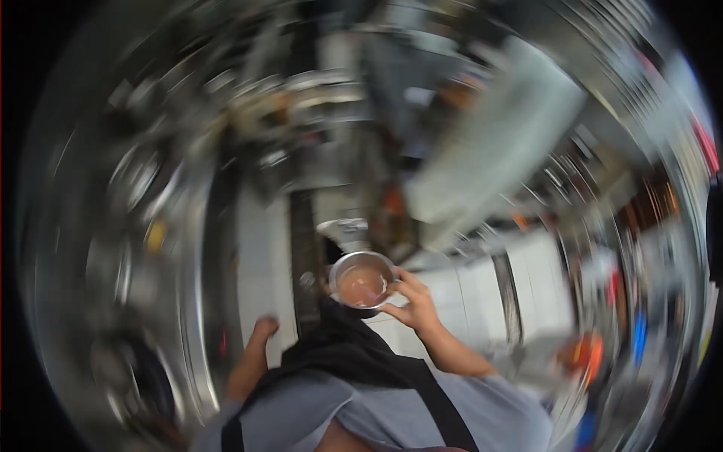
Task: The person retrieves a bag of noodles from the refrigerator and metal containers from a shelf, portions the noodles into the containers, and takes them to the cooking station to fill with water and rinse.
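A round metal cup (343, 268) with pinkish-brown liquid (360, 286) inside is held in front of my dark apron. My right hand (411, 301) grips it at its right side, with thumb and fingers on the rim and wall. Low on the left, my left hand (265, 328) hangs beside my body, away from the cup. Its fingers are smeared by motion, and I see no object in it. A pale, shiny shape (346, 230) shows just beyond the cup, too blurred to name.
A metal counter (197, 301) with blurred round pans runs along the left. White tiled floor (471, 297) lies at the right. A large pale panel (501, 139) slants across the upper right. Blurred shelves and an orange item (580, 354) stand farther right.
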### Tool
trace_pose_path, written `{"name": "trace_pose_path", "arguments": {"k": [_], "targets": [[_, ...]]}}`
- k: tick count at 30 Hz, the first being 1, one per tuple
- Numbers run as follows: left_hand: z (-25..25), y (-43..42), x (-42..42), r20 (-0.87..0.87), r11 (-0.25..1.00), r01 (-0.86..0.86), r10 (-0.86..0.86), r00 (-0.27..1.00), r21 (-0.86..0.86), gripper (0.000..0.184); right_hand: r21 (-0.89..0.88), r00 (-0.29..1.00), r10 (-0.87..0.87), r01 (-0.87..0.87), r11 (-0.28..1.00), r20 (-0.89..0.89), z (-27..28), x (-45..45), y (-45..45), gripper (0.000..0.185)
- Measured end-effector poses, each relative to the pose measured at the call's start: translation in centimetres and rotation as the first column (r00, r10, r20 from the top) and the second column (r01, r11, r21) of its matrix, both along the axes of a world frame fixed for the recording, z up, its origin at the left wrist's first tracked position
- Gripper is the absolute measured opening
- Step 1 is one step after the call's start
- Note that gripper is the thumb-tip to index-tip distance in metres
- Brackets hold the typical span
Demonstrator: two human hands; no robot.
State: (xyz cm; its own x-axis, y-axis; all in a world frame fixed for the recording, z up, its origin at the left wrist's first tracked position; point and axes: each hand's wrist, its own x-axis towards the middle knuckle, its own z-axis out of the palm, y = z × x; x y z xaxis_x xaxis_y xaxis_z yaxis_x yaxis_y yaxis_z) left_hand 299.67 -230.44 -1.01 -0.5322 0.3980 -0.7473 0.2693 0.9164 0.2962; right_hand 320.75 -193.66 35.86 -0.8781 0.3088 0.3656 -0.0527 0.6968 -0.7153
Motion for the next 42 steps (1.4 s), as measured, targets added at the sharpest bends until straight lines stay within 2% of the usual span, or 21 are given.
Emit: {"name": "trace_pose_path", "arguments": {"k": [2,3,6,8,10,13,15,16,18,22,26,27,28,29,30,32,33,35,36,38,42], "targets": [[2.0,-0.7,2.2,-0.229,0.972,-0.042,0.096,0.969,0.232,0.024,0.024,0.99,0.137,-0.137,0.99,-0.029,-0.9,-4.5,-1.2,0.037],[3.3,-2.4,3.4,-0.212,0.897,-0.225,0.321,0.923,0.38,0.03,0.003,0.985,0.17,-0.17,0.985,0.011,-1.8,-6.4,-2.3,0.037],[3.9,-6.9,6.7,-0.125,0.725,-0.555,0.646,0.753,0.407,0.029,-0.141,0.931,0.363,-0.365,0.92,-0.039,-2.6,-13.3,-4.4,0.036],[0.5,-11.3,9.2,-0.125,0.942,-0.321,0.308,0.943,-0.098,0.024,-0.021,0.902,0.43,-0.431,0.902,-0.05,-3.2,-17.7,-4.8,0.037],[-9.7,-16.3,13.3,-0.208,0.777,-0.608,0.575,0.791,-0.164,0.022,-0.061,0.873,0.488,-0.486,0.872,0.023,-3.3,-22.0,-6.3,0.03],[-0.4,-17.8,12.8,-0.123,0.753,-0.603,0.594,0.795,-0.262,0.022,0.025,0.793,0.606,-0.606,0.795,-0.069,-3.4,-29.2,-7.5,0.031],[1.3,-18.4,11.2,0.199,0.639,-0.69,0.766,0.611,-0.34,0.019,0.033,0.743,0.664,-0.664,0.747,-0.078,-3.0,-33.9,-8.5,0.031],[1.4,-18.3,10.1,0.198,0.615,-0.709,0.786,0.586,-0.345,0.019,0.041,0.713,0.697,-0.696,0.717,-0.081,-3.0,-36.2,-9.2,0.032],[0.4,-18.2,7.9,0.348,0.108,-0.967,0.937,0.023,-0.229,0.014,0.018,0.667,0.74,-0.742,0.67,-0.086,-3.1,-41.1,-11.4,0.032],[3.6,-15.8,3.9,0.314,0.157,-0.952,0.919,0.238,0.262,0.012,0.083,0.563,0.823,-0.819,0.568,-0.083,-1.9,-48.3,-16.8,0.031],[0.7,-13.7,3.5,0.511,-0.219,-0.973,0.846,-0.153,0.07,0.019,0.095,0.449,0.887,-0.884,0.458,-0.105,-1.9,-55.0,-23.6,0.03],[-1.4,-13.3,4.5,0.406,0.315,-0.94,0.848,0.34,0.13,0.017,0.076,0.464,0.883,-0.88,0.468,-0.069,-1.9,-56.1,-25.2,0.029],[-2.7,-14.1,5.0,0.268,0.761,-0.639,0.595,0.757,0.115,0.015,0.06,0.476,0.878,-0.876,0.479,-0.052,-1.9,-57.3,-27.7,0.028],[-1.5,-14.4,6.1,0.47,0.307,-0.949,0.85,0.239,-0.072,0.016,0.062,0.468,0.881,-0.88,0.471,-0.066,-1.5,-58.4,-30.3,0.028],[-0.6,-13.9,7.6,0.531,-0.205,-0.92,0.766,-0.364,-0.335,0.018,-0.005,0.45,0.891,-0.893,0.45,-0.059,-1.0,-59.2,-32.7,0.027],[-8.9,-14.5,11.0,0.527,-0.136,-0.895,0.766,-0.367,-0.425,0.02,-0.122,0.406,0.909,-0.911,0.394,-0.098,-0.4,-61.2,-37.7,0.025],[-7.9,-15.3,11.2,0.53,-0.146,-0.895,0.761,-0.374,-0.421,0.02,-0.175,0.379,0.914,-0.919,0.353,-0.144,-0.4,-62.3,-40.6,0.025],[-2.8,-17.1,12.8,0.399,-0.581,-0.763,0.652,-0.645,-0.285,0.017,-0.135,0.323,0.943,-0.941,0.31,-0.085,-0.2,-64.9,-45.7,0.025],[-1.1,-17.5,12.9,0.396,-0.593,-0.753,0.642,-0.657,-0.286,0.017,-0.173,0.282,0.946,-0.952,0.254,-0.161,0.0,-65.4,-48.8,0.024],[1.8,-18.0,12.3,0.432,-0.872,-0.489,0.44,-0.787,-0.003,0.018,-0.179,0.31,0.943,-0.941,0.286,-0.123,0.9,-66.4,-54.4,0.028],[3.1,-15.4,12.6,0.419,-0.974,-0.168,0.219,-0.881,0.155,0.022,0.065,0.296,0.947,-0.95,0.305,-0.123,2.0,-68.1,-64.6,0.033]]}}
